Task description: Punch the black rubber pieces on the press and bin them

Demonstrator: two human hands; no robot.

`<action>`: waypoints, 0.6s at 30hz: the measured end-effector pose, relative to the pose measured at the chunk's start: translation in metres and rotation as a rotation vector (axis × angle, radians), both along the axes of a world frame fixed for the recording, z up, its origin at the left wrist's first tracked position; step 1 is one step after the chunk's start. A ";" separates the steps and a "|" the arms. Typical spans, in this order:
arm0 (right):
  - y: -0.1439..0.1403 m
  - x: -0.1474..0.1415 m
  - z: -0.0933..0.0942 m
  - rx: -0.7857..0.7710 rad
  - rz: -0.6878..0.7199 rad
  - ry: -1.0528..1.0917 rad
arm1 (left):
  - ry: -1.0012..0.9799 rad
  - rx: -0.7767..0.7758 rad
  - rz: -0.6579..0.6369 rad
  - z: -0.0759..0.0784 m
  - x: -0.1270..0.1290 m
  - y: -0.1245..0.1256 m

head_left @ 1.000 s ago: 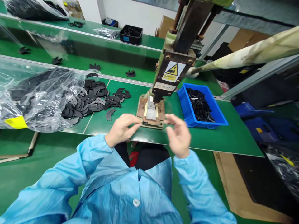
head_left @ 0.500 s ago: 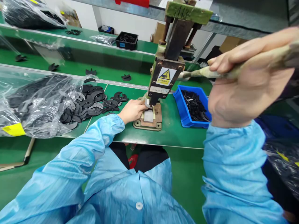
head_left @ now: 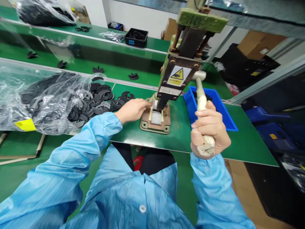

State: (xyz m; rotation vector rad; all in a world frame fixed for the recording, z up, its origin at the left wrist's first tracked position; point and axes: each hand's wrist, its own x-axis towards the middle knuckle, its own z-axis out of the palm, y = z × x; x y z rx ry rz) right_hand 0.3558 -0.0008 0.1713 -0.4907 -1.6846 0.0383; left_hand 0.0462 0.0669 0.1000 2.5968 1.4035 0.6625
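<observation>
A hand-operated press (head_left: 175, 76) with a yellow warning label stands upright on the bench. My right hand (head_left: 211, 130) is wrapped around its tape-covered lever (head_left: 201, 95), which is pulled down toward me. My left hand (head_left: 134, 109) reaches to the left side of the press base (head_left: 154, 126), with its fingers drawn together at the tooling under the ram. Whatever those fingertips hold, if anything, is too small or hidden to make out. A bright metal plate (head_left: 156, 118) lies on the base in front of the ram.
Left of the press lie several black crescent-shaped pieces (head_left: 101, 98), spilling from a clear plastic bag (head_left: 54, 108). A blue bin (head_left: 226, 117) with dark parts stands on the right, partly behind my right hand. Several black pieces lie on the green strip (head_left: 114, 70) behind.
My right hand has brought the lever down and toward me from its raised position, and the ram sits lower. My left hand has drawn back slightly left from the ram.
</observation>
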 end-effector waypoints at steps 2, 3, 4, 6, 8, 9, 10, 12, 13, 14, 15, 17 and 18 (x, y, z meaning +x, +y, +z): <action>0.000 0.006 0.006 0.007 -0.007 -0.082 | 0.032 -0.027 0.100 0.013 -0.037 -0.007; 0.000 0.010 0.008 0.015 -0.009 -0.127 | 0.051 -0.048 0.151 0.018 -0.057 -0.014; 0.000 0.013 0.010 0.022 -0.010 -0.167 | 0.071 -0.076 0.197 0.021 -0.076 -0.022; 0.001 0.016 0.009 0.037 -0.004 -0.210 | 0.113 -0.157 0.262 0.022 -0.107 -0.042; 0.002 0.013 0.003 0.045 -0.015 -0.166 | 0.156 -0.249 0.315 0.013 -0.123 -0.062; 0.003 0.010 0.000 0.056 -0.029 -0.108 | 0.175 -0.285 0.348 0.007 -0.125 -0.071; 0.004 0.005 -0.003 0.070 -0.046 -0.042 | 0.191 -0.307 0.387 -0.001 -0.124 -0.079; 0.007 -0.005 -0.008 0.098 -0.072 0.076 | 0.213 -0.300 0.478 -0.015 -0.117 -0.089; 0.009 -0.010 -0.010 0.112 -0.078 0.118 | 0.224 -0.279 0.513 -0.021 -0.111 -0.092; 0.010 -0.014 -0.011 0.122 -0.080 0.148 | 0.239 -0.255 0.537 -0.025 -0.105 -0.092; 0.011 -0.016 -0.012 0.129 -0.080 0.171 | 0.259 -0.234 0.553 -0.028 -0.099 -0.092; 0.013 -0.019 -0.012 0.143 -0.081 0.201 | 0.314 -0.210 0.564 -0.028 -0.090 -0.088; 0.013 -0.019 -0.012 0.148 -0.079 0.206 | 0.348 -0.208 0.559 -0.026 -0.086 -0.086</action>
